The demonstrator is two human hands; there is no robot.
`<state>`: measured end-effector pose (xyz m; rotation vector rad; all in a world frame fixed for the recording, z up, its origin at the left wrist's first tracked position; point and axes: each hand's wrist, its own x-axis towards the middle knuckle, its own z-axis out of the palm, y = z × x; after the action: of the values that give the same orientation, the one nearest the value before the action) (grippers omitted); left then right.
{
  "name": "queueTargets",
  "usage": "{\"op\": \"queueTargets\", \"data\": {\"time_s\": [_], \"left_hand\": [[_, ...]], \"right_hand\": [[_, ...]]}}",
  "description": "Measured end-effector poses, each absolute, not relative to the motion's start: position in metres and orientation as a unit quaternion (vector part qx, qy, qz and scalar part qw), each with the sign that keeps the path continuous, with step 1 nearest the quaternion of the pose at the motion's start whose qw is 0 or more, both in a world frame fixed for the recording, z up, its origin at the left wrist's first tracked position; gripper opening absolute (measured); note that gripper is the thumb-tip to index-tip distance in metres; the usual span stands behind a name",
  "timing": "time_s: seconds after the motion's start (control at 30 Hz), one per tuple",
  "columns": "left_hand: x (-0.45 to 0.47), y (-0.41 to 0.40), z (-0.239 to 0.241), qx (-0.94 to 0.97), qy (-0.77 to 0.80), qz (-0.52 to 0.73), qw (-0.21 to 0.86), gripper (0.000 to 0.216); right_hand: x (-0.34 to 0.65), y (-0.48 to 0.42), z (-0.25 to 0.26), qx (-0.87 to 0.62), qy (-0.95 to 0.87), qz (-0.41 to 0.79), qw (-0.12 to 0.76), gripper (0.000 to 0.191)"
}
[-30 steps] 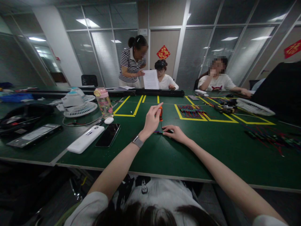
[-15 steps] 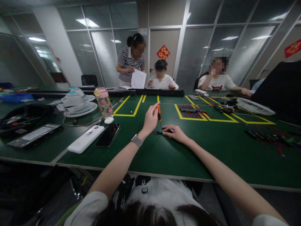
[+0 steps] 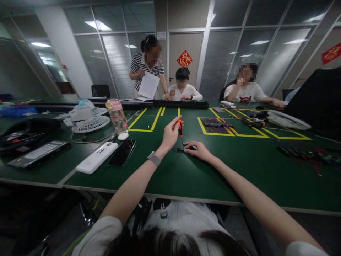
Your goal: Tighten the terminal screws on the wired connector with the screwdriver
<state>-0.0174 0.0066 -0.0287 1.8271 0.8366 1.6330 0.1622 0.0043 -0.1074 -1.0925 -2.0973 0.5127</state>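
Observation:
My left hand (image 3: 171, 134) grips an orange and black screwdriver (image 3: 180, 128) by its handle, closed around it with the index finger stretched along the top. The shaft points down, its tip at a small green circuit board (image 3: 182, 148) lying on the table. Thin wires stick out from the board's left side. With fingers closed on the board's right end, my right hand (image 3: 197, 150) holds it against the tabletop; a dark part shows under these fingers. The exact contact of the tip is too small to make out.
On the green table (image 3: 160, 177) to the left lie a black phone (image 3: 122, 153), a white power bank (image 3: 97, 158), a pink bottle (image 3: 117, 115) and white fans (image 3: 90, 119). Wired boards (image 3: 217, 125) fill a yellow-taped area; more wired boards (image 3: 311, 156) lie right. Several people are across the table.
My hands, the screwdriver and the board stay almost in place. Across the table, the standing person has lowered the paper and reached one hand down toward the tabletop.

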Motion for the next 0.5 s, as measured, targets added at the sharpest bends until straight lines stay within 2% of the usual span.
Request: {"op": "queueTargets", "data": {"time_s": [0.23, 0.5], "left_hand": [[-0.018, 0.0015, -0.0296, 0.694, 0.343, 0.61, 0.171, 0.025], [-0.0174, 0.0045, -0.0322, 0.68, 0.316, 0.631, 0.198, 0.03]], "right_hand": [[0.1625, 0.0047, -0.108, -0.423, -0.81, 0.203, 0.352, 0.012], [0.1631, 0.0062, -0.1088, -0.42, -0.814, 0.195, 0.351, 0.012]]}}
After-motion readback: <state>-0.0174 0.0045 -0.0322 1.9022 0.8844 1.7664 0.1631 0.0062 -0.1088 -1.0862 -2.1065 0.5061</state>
